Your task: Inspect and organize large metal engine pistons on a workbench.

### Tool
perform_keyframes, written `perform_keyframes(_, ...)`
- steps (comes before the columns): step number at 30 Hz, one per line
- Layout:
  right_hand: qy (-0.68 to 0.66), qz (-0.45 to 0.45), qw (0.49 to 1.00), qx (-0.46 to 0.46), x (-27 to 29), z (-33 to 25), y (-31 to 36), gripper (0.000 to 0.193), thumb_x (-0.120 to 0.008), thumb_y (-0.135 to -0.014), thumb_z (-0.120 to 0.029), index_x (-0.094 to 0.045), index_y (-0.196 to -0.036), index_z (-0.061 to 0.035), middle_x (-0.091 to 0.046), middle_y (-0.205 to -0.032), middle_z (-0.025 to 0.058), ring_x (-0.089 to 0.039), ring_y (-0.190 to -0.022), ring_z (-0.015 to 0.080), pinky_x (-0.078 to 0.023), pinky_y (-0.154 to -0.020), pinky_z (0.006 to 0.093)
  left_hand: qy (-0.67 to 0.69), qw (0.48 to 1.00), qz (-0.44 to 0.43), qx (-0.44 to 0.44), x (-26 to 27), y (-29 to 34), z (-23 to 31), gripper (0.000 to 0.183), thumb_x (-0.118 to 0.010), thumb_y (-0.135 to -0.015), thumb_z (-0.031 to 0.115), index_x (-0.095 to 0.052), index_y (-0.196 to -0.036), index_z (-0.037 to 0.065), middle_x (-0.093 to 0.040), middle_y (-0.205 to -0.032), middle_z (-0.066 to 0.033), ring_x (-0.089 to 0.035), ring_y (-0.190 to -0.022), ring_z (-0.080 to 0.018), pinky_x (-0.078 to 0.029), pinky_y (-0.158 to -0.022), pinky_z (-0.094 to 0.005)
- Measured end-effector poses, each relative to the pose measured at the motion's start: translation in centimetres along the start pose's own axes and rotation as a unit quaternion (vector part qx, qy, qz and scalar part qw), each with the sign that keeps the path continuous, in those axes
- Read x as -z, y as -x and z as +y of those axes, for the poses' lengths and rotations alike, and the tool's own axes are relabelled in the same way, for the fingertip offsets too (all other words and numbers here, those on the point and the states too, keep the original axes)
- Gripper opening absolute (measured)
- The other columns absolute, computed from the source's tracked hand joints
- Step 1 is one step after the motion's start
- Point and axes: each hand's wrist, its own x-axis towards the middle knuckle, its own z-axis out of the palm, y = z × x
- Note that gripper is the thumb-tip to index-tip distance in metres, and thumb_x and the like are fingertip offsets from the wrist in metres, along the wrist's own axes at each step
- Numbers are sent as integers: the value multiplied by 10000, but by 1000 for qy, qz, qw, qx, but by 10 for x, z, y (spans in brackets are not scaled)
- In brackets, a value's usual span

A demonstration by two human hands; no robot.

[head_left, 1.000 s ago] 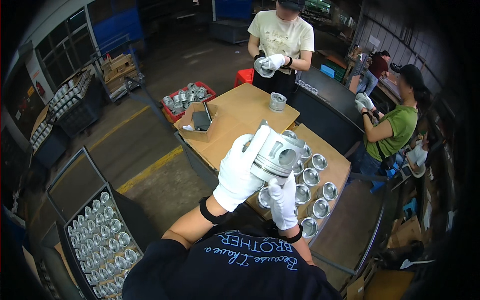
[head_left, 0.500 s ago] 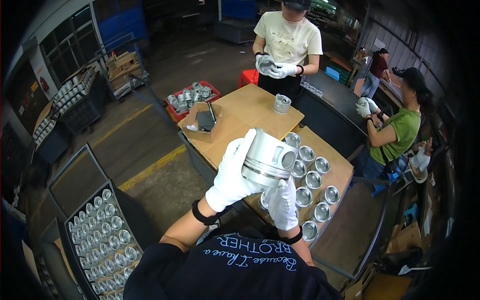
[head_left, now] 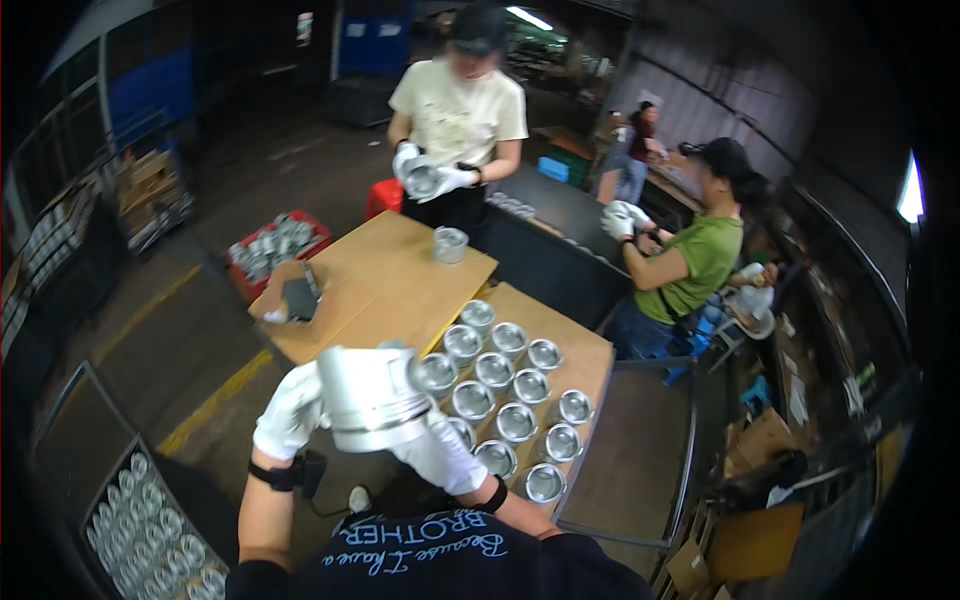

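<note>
A silver metal piston is held up in front of me, ring grooves at its lower end. My left hand, in a white glove, grips its left side. My gloved right hand supports it from the lower right, fingers partly hidden behind the metal. Just right of my hands, several more pistons stand in rows on a brown board. Beyond lies a cardboard-covered table bearing one piston near its far right corner.
On the table's left stands an open cardboard box with a dark item inside; behind it is a red crate of pistons. A cart of pistons is at lower left. Across the table a co-worker holds a piston; another works at right.
My view has swung right, so the surroundings sit further left. The piston is still in both hands, now turned, and my right hand shows more to its lower right.
</note>
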Motion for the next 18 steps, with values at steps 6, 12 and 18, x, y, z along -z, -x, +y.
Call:
perform_keyframes(6,-296,-43,954,-32,1,2,3,781,-633,-866,-493,-344,-1396,2,-449,-1385,113,-452,-1262,220,-371,-1047,370,73,996,-31,37,7,-15,-14,449,-663,-829,131,-542,-1225,-42,-641,-1107,-117,-634,-982,-181,-516,-835,-284)
perform_keyframes(12,-196,-27,980,-39,-4,0,-14,864,-688,-791,-573,-385,-1366,-2,-511,-1290,46,-481,-1171,132,-392,-980,300,95,987,-80,99,1,-43,-16,270,-582,-905,88,-604,-1157,-7,-660,-1078,-71,-640,-951,-155,-536,-797,-282)
perform_keyframes(18,-113,27,993,-14,-30,3,-38,788,-594,-858,-593,-440,-1292,46,-564,-1204,112,-567,-1080,178,-462,-918,312,-72,985,-154,17,58,-50,-54,335,-519,-959,174,-473,-1263,41,-564,-1191,-87,-573,-1072,-205,-504,-916,-338)
